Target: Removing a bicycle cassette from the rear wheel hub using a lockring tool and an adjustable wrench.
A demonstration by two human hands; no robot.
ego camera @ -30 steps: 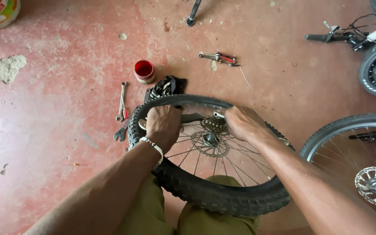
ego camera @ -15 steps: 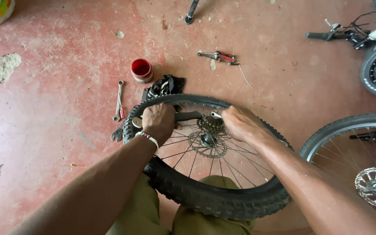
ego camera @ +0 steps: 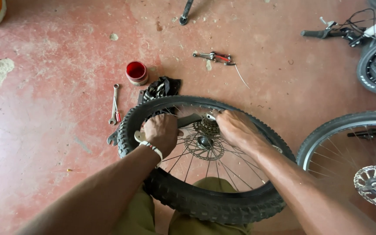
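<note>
Red-painted concrete floor [ego camera: 57, 130], chipped in places, serves as the work surface. I see the black knobby-tyred bicycle wheel [ego camera: 205, 204] lying flat across my knees, its silver sprocket cluster [ego camera: 205, 127] facing up at the hub. My left hand [ego camera: 161, 132] is closed around the pale handle of a dark flat tool [ego camera: 188, 120] that reaches to the sprockets; my right hand [ego camera: 236, 128] is curled over a small silver tool [ego camera: 210, 115] at the cluster's far edge. I judge the step in hand to be working the sprockets on the hub, which calls for opposed, steady force from both hands. 1 container is near: a small red round tin [ego camera: 136, 72], open, showing only a dark red interior; contents cannot be told. A silver spanner [ego camera: 114, 104] and a crumpled black chain-like bundle [ego camera: 162, 88] lie just beside the tyre.
</note>
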